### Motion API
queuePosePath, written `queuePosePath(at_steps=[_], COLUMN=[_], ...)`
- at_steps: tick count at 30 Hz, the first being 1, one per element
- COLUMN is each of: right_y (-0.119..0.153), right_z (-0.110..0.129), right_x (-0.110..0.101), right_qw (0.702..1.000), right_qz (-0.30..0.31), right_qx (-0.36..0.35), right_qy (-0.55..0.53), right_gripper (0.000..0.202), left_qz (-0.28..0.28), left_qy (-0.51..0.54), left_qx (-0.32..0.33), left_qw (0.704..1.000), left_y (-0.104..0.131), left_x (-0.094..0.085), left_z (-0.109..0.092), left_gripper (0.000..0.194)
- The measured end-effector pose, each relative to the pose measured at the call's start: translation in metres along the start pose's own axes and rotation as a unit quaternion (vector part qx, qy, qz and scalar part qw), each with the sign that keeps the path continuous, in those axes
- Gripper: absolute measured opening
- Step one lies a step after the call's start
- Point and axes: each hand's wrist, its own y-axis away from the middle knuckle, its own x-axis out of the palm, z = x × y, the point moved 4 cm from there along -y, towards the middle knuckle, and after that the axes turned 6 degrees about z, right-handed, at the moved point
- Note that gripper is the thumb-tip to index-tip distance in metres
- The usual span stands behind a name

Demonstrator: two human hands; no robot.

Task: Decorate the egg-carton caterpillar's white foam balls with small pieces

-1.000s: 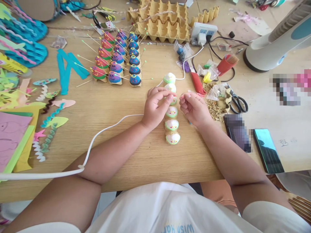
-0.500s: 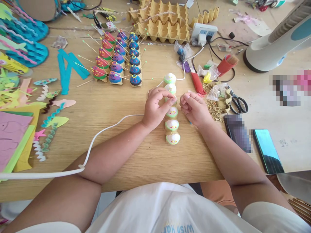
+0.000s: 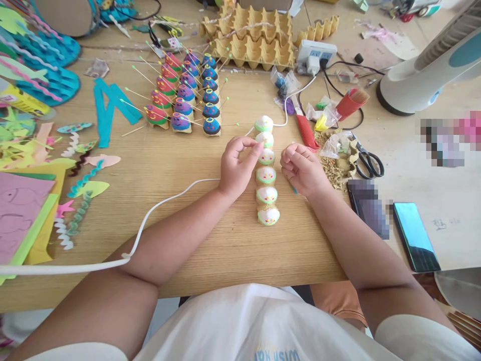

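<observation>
We note a column of six white, green-rimmed egg-carton domes (image 3: 266, 175) running away from us on the wooden table (image 3: 233, 245), roughly at its centre. Our left hand (image 3: 237, 166) sits just left of the column, fingers curled with thumb and forefinger pinched close together, tips against the second dome from the far end (image 3: 265, 139); whether something small is held in the pinch, we cannot tell. Our right hand (image 3: 302, 169) lies just right of the column, loosely curled into a narrow fist, fingertips bunched near the thumb; any content of the fist is hidden. The two hands are near each other, apart, with the column between them.

A white cable (image 3: 158, 205) passes under the left forearm. Behind the left hand stand three rows of painted cartoon domes with pins (image 3: 184, 95). Farther back: yellow egg cartons (image 3: 250, 37) and a power strip (image 3: 315, 51). Right of the right hand: scissors (image 3: 367, 161), a phone (image 3: 415, 235), a red-handled tool (image 3: 306, 131). Coloured foam cutouts (image 3: 33, 165) lie at left.
</observation>
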Motion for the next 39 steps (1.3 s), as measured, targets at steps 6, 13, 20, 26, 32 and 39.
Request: queuePosePath(at_steps=[6,13,20,26,32,39], right_y=[0.000,-0.003,-0.004,-0.004,-0.002,-0.004], right_z=[0.002,0.000,0.000,0.002,0.003,0.002], right_x=[-0.002,-0.005,-0.010,-0.009,-0.009,-0.010], right_qw=[0.999,0.997,0.992,0.994,0.993,0.992], right_qz=[-0.001,-0.031,-0.055,-0.055,-0.060,-0.060], right_qx=[-0.008,-0.031,-0.051,-0.053,-0.052,-0.061], right_qy=[0.043,0.063,0.099,0.084,0.087,0.091], right_gripper=[0.059,0.051,0.051,0.052,0.050,0.059], left_qz=[-0.029,-0.033,-0.009,-0.010,-0.021,-0.031], left_qy=[0.034,0.025,0.003,0.021,0.017,0.051], left_qx=[-0.031,-0.066,-0.053,-0.057,-0.067,-0.087], left_qw=[0.999,0.997,0.999,0.998,0.997,0.994], left_y=[-0.002,-0.003,-0.005,-0.006,-0.005,-0.005], left_x=[-0.002,0.000,0.001,0.000,-0.002,0.000], left_z=[0.004,0.016,0.013,0.009,0.016,0.020], left_gripper=[0.057,0.061,0.058,0.060,0.058,0.044])
